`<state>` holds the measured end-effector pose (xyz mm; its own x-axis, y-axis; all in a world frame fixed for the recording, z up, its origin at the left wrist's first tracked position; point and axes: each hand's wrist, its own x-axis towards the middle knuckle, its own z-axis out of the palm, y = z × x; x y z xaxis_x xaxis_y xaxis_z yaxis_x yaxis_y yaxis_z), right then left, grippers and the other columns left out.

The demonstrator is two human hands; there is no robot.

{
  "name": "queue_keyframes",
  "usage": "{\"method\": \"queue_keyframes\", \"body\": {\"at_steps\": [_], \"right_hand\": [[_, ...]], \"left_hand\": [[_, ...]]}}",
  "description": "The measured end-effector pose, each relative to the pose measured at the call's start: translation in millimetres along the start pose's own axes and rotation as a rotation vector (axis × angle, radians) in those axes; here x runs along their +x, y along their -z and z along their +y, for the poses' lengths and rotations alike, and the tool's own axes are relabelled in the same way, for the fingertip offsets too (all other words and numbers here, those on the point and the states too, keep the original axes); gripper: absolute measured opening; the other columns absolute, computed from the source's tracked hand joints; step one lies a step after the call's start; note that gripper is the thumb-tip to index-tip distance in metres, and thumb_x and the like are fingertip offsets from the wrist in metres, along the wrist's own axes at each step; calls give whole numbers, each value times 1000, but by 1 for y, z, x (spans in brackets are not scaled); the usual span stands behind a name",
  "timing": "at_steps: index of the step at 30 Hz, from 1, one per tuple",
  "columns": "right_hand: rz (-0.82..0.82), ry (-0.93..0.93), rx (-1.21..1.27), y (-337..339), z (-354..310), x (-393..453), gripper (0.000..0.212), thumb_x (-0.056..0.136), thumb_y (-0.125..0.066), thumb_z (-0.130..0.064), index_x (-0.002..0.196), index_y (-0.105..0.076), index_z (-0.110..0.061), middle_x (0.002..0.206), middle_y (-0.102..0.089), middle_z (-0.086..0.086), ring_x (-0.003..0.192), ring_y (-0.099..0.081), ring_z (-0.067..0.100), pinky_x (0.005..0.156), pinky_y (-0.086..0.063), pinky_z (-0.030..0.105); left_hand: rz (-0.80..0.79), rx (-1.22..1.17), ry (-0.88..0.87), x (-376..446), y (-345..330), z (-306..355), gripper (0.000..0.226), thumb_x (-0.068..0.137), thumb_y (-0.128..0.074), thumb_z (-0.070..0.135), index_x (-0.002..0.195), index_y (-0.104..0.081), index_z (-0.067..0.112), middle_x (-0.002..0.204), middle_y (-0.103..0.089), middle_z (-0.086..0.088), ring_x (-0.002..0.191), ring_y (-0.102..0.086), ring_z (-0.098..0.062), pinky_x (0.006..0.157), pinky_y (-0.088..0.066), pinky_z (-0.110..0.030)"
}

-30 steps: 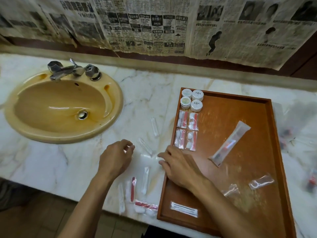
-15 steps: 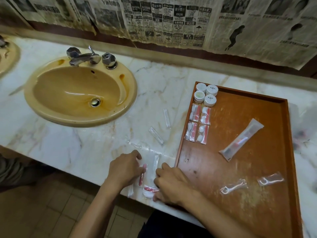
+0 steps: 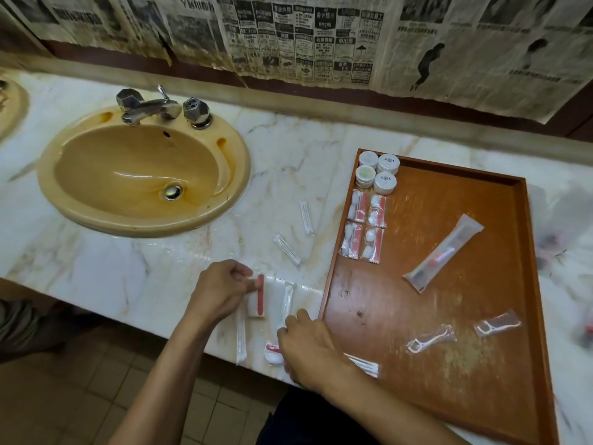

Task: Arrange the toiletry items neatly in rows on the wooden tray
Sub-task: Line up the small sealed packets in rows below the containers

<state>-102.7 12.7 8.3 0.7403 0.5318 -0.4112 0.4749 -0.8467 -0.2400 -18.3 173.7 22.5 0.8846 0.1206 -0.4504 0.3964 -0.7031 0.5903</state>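
The wooden tray (image 3: pixel 500 409) lies on the marble counter at right. In its far left corner stand several white round jars (image 3: pixel 378 172), with several red-and-white packets (image 3: pixel 365 226) in rows below them. A wrapped toothbrush (image 3: pixel 444 252) and two floss picks (image 3: pixel 431 340) (image 3: pixel 497 326) lie loose on the tray. My left hand (image 3: pixel 221 289) pinches a red-and-white packet (image 3: pixel 256 295) just left of the tray. My right hand (image 3: pixel 308 348) rests curled on another red-and-white packet (image 3: pixel 272 351) at the counter's front edge.
A yellow sink (image 3: pixel 141 175) with a metal tap (image 3: pixel 160 106) sits at left. Clear wrapped sticks (image 3: pixel 287 248) (image 3: pixel 306 216) (image 3: pixel 240 340) (image 3: pixel 285 303) lie on the counter between sink and tray. Blurred bags (image 3: pixel 561 232) lie right of the tray. Newspaper covers the wall.
My left hand has lifted a red-and-white packet off the counter and turned it upright. My right hand stays near the front edge on the other packet. The view has shifted slightly.
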Motion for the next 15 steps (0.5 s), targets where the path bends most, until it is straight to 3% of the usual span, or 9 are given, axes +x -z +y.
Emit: {"method": "queue_keyframes", "body": {"at_steps": [3, 7, 10, 12, 15], "right_hand": [[-33, -51, 54, -2, -7, 1, 31, 84, -65, -9, 112, -57, 2, 108, -55, 20, 101, -46, 33, 65, -31, 37], [-20, -109, 111, -6, -8, 6, 39, 85, -70, -23, 115, -55, -3, 108, -54, 16, 99, -46, 29, 66, -32, 35], [-29, -90, 200, -5, -5, 5, 33, 84, -69, -18, 110, -54, -6, 102, -57, 15, 93, -49, 29, 65, -34, 34], [-20, -83, 305, -2, 0, 4, 25, 83, -68, -16, 102, -52, -11, 94, -59, 11, 83, -51, 26, 61, -38, 33], [-24, -146, 602, 6, 13, 1, 28, 81, -73, -30, 100, -54, -23, 94, -61, -1, 82, -55, 18, 70, -48, 34]], "left_hand": [[12, -33, 1, 1, 0, 2, 29, 74, -82, 38, 91, -69, 18, 89, -65, 3, 84, -60, -8, 66, -43, -21], [38, -51, -2, 2, -1, 3, 27, 75, -81, 38, 90, -69, 19, 86, -65, 3, 82, -60, -8, 65, -44, -21], [53, -88, 1, 4, 0, 3, 25, 76, -81, 37, 90, -69, 20, 85, -66, 2, 83, -62, -11, 64, -44, -23], [58, -117, 7, 6, 0, 4, 22, 76, -81, 36, 89, -69, 22, 85, -67, 1, 83, -62, -12, 64, -45, -25], [48, -207, 6, 9, 0, 6, 19, 76, -81, 35, 87, -69, 24, 85, -69, -3, 81, -64, -16, 66, -45, -27]]}}
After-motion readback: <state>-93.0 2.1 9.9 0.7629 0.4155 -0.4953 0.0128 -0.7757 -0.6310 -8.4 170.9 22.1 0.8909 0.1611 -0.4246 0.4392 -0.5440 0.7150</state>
